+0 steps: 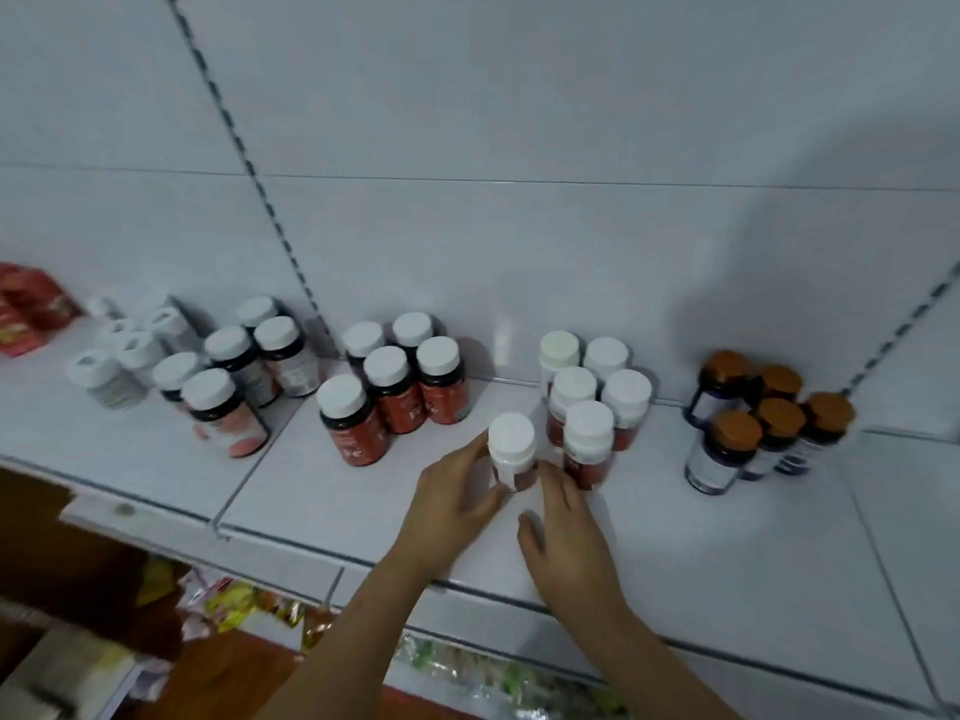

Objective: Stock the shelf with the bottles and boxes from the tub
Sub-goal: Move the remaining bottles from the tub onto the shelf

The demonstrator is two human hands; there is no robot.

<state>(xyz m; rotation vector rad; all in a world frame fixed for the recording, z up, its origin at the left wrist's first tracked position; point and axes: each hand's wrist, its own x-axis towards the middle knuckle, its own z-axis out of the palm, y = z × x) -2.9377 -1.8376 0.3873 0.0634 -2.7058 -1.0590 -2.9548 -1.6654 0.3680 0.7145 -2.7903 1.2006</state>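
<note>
Nearest the camera, two bare forearms reached up over the front edge of the white metal shelf (727, 553). The left hand (457, 504) curled its fingers and thumb around the left side of a single white-capped bottle with a red-and-white label (511, 452), which stood upright on the shelf. The right hand (563, 532) lay just right of that bottle, its fingertips at the bottle's lower right side and its thumb held apart below; whether it truly gripped the bottle could not be told.

Just beyond the right hand's fingertips stood a cluster of five white bottles with white caps and red labels (592, 392), the nearest one almost touching the held bottle. Beyond and left of the left hand stood five dark bottles with white caps and red labels (395, 387), grouped closely. Further left again were about five dark bottles with white caps and pink or pale labels (239, 371), and past those, roughly five small white bottles (124, 350), too blurred to count surely. At the far left edge lay red boxes (31, 309), their number unclear.

Well to the right of the right hand stood five dark bottles with orange caps and pale labels (758, 418).

Below the shelf, left of the forearms, colourful packets (244, 605) showed on a lower level, blurred.
</note>
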